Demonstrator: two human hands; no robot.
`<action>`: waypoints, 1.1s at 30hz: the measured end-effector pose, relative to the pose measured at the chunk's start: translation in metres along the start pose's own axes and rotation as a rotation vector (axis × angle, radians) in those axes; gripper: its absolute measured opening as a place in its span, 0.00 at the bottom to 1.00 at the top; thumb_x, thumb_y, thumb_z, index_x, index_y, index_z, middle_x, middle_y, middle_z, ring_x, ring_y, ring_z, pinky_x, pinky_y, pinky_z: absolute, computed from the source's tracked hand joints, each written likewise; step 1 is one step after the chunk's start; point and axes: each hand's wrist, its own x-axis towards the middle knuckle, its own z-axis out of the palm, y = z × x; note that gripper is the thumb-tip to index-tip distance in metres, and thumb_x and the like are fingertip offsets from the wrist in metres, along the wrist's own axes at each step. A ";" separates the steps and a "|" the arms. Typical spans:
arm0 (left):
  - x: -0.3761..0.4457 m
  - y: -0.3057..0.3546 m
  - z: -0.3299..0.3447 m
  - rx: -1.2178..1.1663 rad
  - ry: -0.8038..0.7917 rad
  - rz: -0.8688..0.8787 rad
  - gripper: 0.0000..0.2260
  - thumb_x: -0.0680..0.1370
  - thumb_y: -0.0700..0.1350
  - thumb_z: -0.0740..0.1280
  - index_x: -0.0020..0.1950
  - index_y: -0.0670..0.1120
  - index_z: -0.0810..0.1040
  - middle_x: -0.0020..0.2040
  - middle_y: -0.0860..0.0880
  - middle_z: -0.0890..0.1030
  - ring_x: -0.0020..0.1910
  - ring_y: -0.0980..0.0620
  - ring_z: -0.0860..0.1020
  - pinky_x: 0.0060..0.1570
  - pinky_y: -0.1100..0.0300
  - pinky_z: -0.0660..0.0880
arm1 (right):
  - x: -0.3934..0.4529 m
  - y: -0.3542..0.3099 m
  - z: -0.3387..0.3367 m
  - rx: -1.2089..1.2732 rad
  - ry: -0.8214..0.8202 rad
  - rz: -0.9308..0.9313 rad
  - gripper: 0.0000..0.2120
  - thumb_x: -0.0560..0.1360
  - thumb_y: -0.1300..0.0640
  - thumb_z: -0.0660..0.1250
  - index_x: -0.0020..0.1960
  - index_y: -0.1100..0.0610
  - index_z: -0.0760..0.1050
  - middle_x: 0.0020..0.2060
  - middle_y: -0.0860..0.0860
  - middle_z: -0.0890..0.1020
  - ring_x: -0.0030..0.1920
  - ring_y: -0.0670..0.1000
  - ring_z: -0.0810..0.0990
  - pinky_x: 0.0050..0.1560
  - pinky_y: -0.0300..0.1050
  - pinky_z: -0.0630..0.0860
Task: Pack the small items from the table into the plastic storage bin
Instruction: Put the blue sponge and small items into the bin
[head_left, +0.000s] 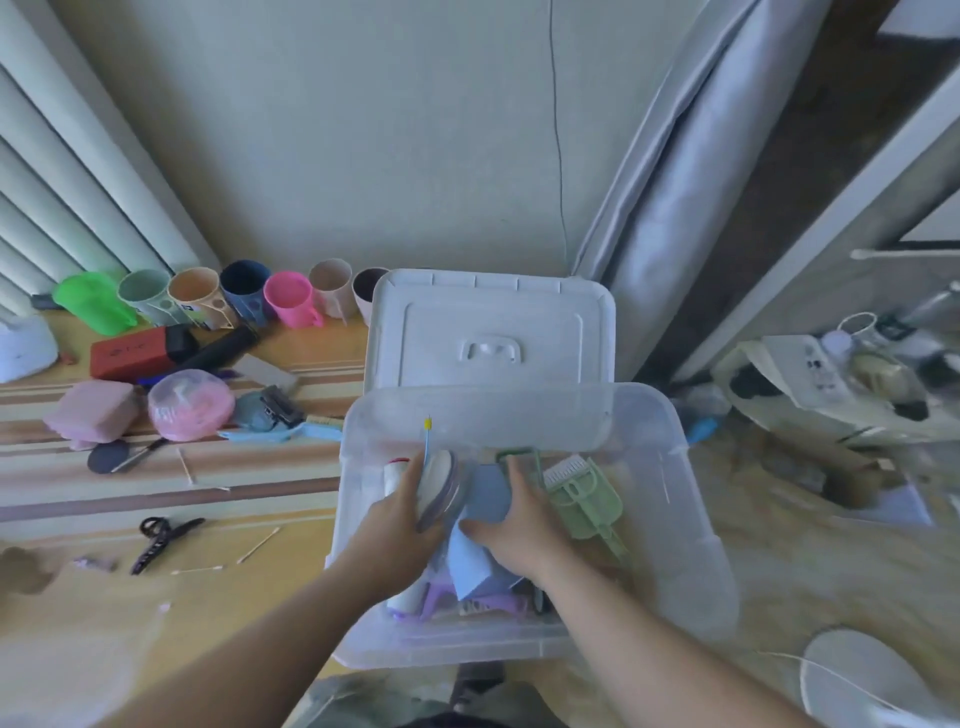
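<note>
While curled: left grip (400, 512) round disc (439, 488).

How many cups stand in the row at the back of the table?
7, left to right: green, grey-green, beige, dark blue, pink, cream, and a dark-inside one partly behind the bin lid; more may be hidden.

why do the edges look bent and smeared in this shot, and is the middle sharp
Head view: the wide-angle lens bows the curtain and blinds outward; the right side and bottom corners are smeared with motion blur, the round white thing included; the middle is only fairly sharp, with both hands, left hand and right hand, readable inside the bin; soft, even light, no harsh glare.
</note>
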 end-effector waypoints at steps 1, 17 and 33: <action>-0.001 -0.001 0.000 -0.008 0.007 -0.016 0.37 0.80 0.53 0.67 0.81 0.61 0.46 0.47 0.44 0.82 0.42 0.46 0.81 0.46 0.48 0.80 | 0.002 -0.002 0.000 -0.075 0.021 0.004 0.44 0.62 0.31 0.73 0.73 0.37 0.59 0.63 0.49 0.76 0.58 0.55 0.80 0.56 0.55 0.80; -0.005 0.002 0.016 -0.255 0.000 -0.109 0.38 0.77 0.52 0.70 0.79 0.67 0.49 0.53 0.52 0.82 0.48 0.52 0.82 0.49 0.52 0.82 | -0.001 0.004 -0.018 0.089 -0.090 0.004 0.26 0.80 0.50 0.66 0.77 0.43 0.68 0.55 0.50 0.78 0.48 0.51 0.80 0.52 0.55 0.79; 0.017 0.047 0.045 0.054 -0.287 0.160 0.10 0.84 0.57 0.59 0.54 0.59 0.80 0.47 0.57 0.79 0.47 0.56 0.76 0.50 0.56 0.73 | -0.023 0.024 -0.099 -0.335 -0.066 -0.106 0.28 0.70 0.52 0.70 0.69 0.40 0.69 0.59 0.41 0.79 0.60 0.54 0.81 0.56 0.50 0.80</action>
